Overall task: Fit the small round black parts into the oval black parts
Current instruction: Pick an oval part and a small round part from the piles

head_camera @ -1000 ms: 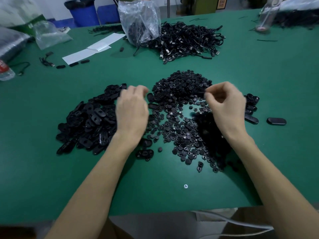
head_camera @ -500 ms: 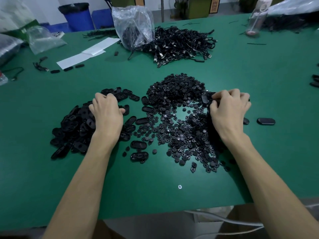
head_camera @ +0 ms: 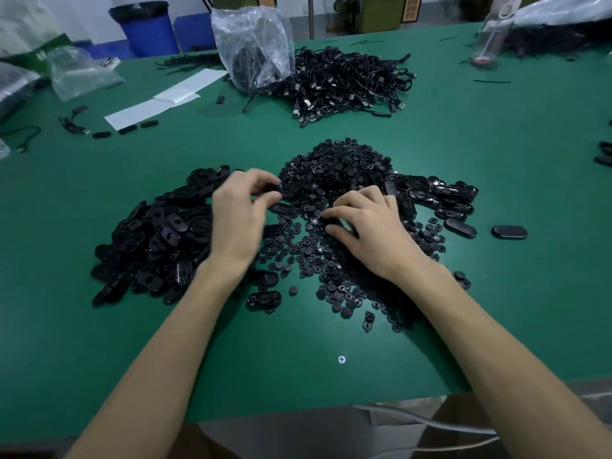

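- Green table (head_camera: 496, 144), with a person's two bare forearms reaching in from 6 o'clock.
- Rounds (head_camera: 334, 167): heap at table centre, spilling toward 6 o'clock in a thin scatter.
- Ovals (head_camera: 159, 240): big heap at 9 o'clock of the rounds, touching their edge.
- Second oval heap (head_camera: 440, 197) at 3 o'clock of the rounds, and a lone oval (head_camera: 509, 232) apart, further out at 3.
- Left hand (head_camera: 245, 220): between the ovals and the rounds, fingers curled, thumb and forefinger pinching a dark oval part (head_camera: 273, 187). It is blurred.
- Right hand (head_camera: 367, 226): palm down on the rounds, fingertips (head_camera: 328, 213) bent into the scatter. Cannot tell whether it holds one.
- Cables (head_camera: 347, 81) in a tangle at 12 o'clock, with a clear bag (head_camera: 255, 44) touching their 9 o'clock side.
- Paper strips (head_camera: 165, 101) at 11 o'clock, a bottle (head_camera: 493, 31) at 1 o'clock.
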A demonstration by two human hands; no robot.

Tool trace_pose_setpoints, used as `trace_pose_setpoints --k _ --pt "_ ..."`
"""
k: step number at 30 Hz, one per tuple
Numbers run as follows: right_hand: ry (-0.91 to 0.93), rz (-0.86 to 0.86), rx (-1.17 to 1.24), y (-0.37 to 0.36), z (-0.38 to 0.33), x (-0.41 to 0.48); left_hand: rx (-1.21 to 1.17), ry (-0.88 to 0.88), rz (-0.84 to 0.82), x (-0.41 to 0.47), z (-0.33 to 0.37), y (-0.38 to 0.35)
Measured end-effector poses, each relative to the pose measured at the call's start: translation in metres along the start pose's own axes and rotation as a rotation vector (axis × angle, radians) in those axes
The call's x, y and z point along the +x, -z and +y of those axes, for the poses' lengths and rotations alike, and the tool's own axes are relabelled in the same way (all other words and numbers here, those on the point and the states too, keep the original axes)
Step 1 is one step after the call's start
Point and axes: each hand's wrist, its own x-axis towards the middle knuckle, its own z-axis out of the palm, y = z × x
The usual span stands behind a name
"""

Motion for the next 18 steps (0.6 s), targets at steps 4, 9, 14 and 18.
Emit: trace_pose_setpoints --k 4,9,14,18 --pt "-0.063 0.026 0.009 0.001 0.002 0.000 -0.455 0.097 -0.112 -0.016 0.016 -0.022" --pt "-0.125 0.032 0.060 0.002 0.002 0.002 -0.778 0.274 -0.183 -0.018 0.017 -0.025" --pt "-0.175 0.007 0.064 0.001 0.003 0.004 -0.911 0.453 -0.237 -0.016 0.018 -0.025" --pt "-0.207 0.012 0.053 -0.001 0.004 0.003 -0.965 0.526 -0.274 -0.015 0.017 -0.025"
